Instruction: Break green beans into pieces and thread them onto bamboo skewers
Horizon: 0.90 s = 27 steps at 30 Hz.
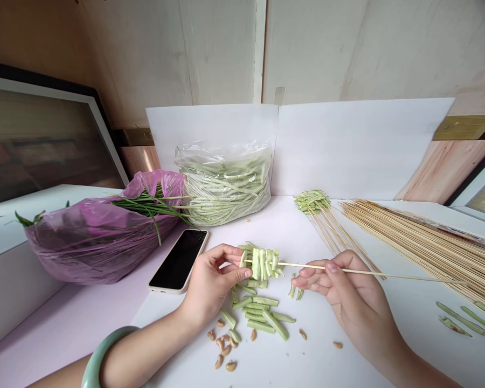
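Between the thumb and fingers of my left hand (216, 280) is a cut green bean piece at the skewer's left end. Several more bean pieces (262, 263) sit side by side, threaded crosswise on the bamboo skewer (388, 274). My right hand (353, 293) pinches that skewer at mid-length, its other end pointing right. Beneath the hands lies a loose pile of cut green beans (261, 312), partly hidden by the threaded ones. Brown bean seeds (225, 350) are scattered in front of the pile. A pale green bangle (99, 355) circles my left wrist.
A phone (178, 261) lies left of my left hand. Behind it are a pink bag of green stalks (105, 237) and a clear bag of long beans (228, 186). Filled skewers (312, 200) rest at the back; bare skewers (420, 237) and bean bits (463, 319) are at right.
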Available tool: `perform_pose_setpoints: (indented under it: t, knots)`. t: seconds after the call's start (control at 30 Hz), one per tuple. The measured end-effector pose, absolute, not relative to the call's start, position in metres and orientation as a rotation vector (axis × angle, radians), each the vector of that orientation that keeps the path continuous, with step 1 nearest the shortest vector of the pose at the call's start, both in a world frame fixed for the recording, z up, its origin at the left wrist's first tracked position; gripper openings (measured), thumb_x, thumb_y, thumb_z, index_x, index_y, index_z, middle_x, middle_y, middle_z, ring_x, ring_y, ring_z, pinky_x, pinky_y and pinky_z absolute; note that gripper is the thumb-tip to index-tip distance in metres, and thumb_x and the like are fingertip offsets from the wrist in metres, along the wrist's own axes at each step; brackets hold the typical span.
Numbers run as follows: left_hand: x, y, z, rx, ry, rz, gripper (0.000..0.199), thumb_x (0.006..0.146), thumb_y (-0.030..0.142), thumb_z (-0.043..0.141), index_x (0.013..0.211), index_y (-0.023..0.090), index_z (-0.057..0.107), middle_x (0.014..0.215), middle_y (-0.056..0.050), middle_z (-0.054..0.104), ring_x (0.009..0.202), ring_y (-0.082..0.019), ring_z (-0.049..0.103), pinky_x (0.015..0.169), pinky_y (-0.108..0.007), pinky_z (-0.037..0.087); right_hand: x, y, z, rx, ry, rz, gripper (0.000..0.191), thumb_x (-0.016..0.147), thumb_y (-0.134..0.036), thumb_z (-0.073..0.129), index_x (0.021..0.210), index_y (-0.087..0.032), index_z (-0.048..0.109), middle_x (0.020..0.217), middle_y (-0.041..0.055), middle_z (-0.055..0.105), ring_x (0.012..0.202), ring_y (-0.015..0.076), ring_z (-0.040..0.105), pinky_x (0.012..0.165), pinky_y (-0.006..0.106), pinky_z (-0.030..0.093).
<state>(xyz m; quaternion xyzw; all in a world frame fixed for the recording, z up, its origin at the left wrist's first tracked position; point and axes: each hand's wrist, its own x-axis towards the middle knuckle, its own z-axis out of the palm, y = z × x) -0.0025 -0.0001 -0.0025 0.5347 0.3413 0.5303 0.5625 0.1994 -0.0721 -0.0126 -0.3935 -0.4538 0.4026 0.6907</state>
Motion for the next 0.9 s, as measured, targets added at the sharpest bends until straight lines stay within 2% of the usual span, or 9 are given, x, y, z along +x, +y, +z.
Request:
perform_pose_setpoints:
  t: [0.17,0.3,0.5,0.9]
  knots:
    - [-0.0029,-0.0012,-0.0055,1.295,0.798,1.242,0.024,0.054,0.012,0.083,0.075,0.017,0.074,0.075,-0.002,0.069,0.070,-0.013,0.061,0.066,-0.022,0.054,0.1988,-0.0705,-0.0121,-0.880,-0.976,0.920,0.021,0.088,-0.038,0.059,0.078,-0.022,0.049,0.080,0.0019,0.074,0.074,0.0188,0.073,0.072,0.038,0.059]
    - [-0.0035,-0.0024,-0.0070,1.361,0.817,1.267,0.027,0.057,0.017,0.082,0.084,0.020,0.077,0.090,-0.005,0.069,0.079,-0.017,0.063,0.072,-0.026,0.054,0.2016,-0.0686,-0.0122,-0.884,-0.986,0.937,0.024,0.088,-0.040,0.059,0.076,-0.022,0.047,0.077,0.0019,0.075,0.074,0.0183,0.073,0.070,0.035,0.059]
    - [-0.0054,-0.0048,-0.0044,1.544,0.849,1.246,0.018,0.077,0.025,0.067,0.092,0.022,0.077,0.102,-0.010,0.069,0.099,-0.023,0.062,0.089,-0.033,0.049,0.2022,-0.0681,-0.0106,-0.885,-0.959,0.974,0.029,0.085,-0.044,0.062,0.074,-0.021,0.046,0.074,0.0004,0.075,0.069,0.0176,0.073,0.069,0.033,0.058]
    - [-0.0029,-0.0042,-0.0068,1.442,0.796,1.257,0.013,0.070,0.023,0.074,0.082,0.022,0.078,0.095,-0.009,0.067,0.091,-0.021,0.062,0.082,-0.030,0.050,0.1994,-0.0658,-0.0102,-0.813,-0.914,1.067,0.027,0.082,-0.041,0.067,0.073,-0.022,0.050,0.074,0.0011,0.075,0.073,0.0169,0.073,0.070,0.033,0.059]
